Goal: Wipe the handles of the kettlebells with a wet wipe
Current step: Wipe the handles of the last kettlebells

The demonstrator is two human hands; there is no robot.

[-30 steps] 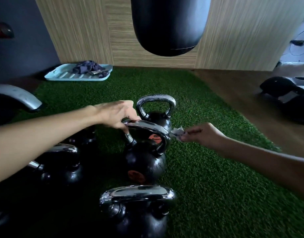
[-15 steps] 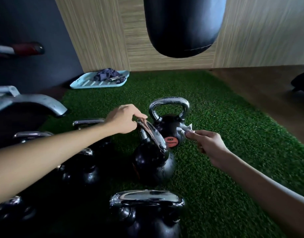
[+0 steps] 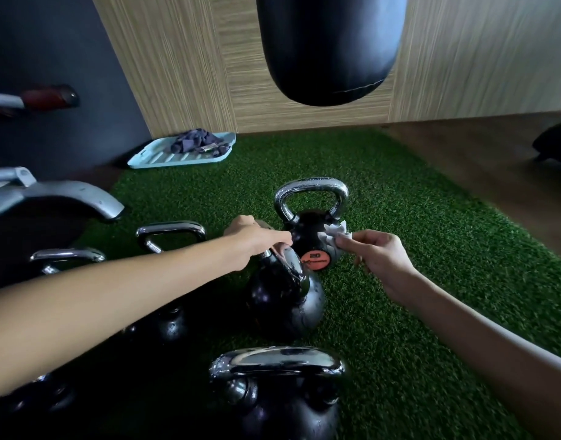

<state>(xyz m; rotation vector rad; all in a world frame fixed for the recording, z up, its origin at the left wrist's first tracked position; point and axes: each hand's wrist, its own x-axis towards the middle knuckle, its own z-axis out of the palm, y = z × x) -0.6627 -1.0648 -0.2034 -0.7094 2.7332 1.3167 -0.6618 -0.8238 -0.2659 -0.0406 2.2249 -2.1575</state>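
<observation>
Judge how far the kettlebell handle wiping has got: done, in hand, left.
Done: the far kettlebell's handle glistens as if wet. In hand: the left hand grips the middle kettlebell's handle; the right hand pinches the wipe beside the far kettlebell. Left: probably the near kettlebell and the left kettlebells.

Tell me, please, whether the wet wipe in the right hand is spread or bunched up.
Bunched up: the wet wipe is a crumpled white wad pinched by the right hand.
</observation>
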